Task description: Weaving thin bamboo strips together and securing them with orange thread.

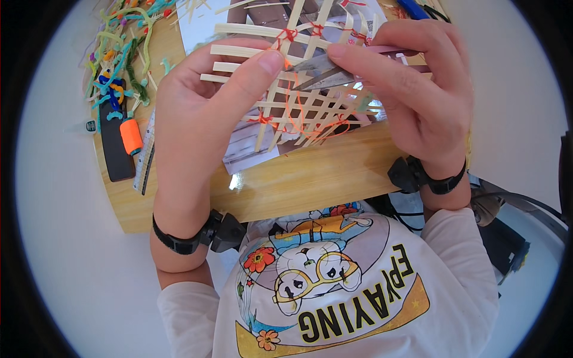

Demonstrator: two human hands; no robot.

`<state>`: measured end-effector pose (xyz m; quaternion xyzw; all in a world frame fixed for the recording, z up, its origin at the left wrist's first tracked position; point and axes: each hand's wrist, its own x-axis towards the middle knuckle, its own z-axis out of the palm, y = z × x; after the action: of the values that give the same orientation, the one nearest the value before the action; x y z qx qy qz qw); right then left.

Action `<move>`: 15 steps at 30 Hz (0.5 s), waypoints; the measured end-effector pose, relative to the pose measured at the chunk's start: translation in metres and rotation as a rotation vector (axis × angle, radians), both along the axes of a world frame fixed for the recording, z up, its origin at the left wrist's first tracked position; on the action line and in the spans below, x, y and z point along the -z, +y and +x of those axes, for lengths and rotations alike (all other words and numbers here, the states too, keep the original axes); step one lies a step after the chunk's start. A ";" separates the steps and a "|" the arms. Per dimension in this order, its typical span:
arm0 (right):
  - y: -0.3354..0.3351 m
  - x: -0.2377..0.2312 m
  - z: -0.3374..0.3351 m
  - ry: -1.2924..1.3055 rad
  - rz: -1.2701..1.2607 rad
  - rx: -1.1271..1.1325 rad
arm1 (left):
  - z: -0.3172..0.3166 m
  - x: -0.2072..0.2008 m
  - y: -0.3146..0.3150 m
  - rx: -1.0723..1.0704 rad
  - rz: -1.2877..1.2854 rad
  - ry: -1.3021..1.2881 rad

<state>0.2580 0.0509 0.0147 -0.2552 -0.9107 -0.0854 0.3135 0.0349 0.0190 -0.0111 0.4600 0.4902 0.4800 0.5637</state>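
Observation:
My left hand (218, 92) grips a lattice woven from pale bamboo-like strips (316, 101), thumb on top at its left edge and fingers behind. Red thread knots tie several crossings along its rim. From under my left thumb an orange thread (301, 110) trails in loose loops over the weave. Closed round a pair of scissors (325, 77), my right hand (418, 89) holds them over the lattice from the right. Their two metal blades are slightly apart and point left, with the tips close to my left thumb and the orange thread. My right fingers partly cover the handles.
On the wooden table (310, 170), printed sheets (253, 155) lie beneath the lattice. To the left are an orange thread spool (131, 136), a black strip-shaped object (116, 152), a clear ruler (144, 158) and a heap of colourful fuzzy craft stems (122, 53). A blue-handled item (412, 8) lies far right.

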 end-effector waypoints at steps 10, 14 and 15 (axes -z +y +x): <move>-0.001 -0.004 0.000 -0.039 -0.012 0.007 | -0.001 0.001 0.003 -0.021 0.050 -0.053; 0.006 0.004 0.008 0.014 0.024 -0.008 | -0.001 -0.001 0.004 -0.006 0.040 -0.054; 0.007 0.007 0.010 0.023 0.032 -0.035 | 0.000 -0.002 0.005 -0.009 0.013 -0.062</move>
<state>0.2679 0.0583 0.0075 -0.2352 -0.9098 -0.0917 0.3295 0.0346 0.0235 -0.0088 0.4463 0.4713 0.4999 0.5734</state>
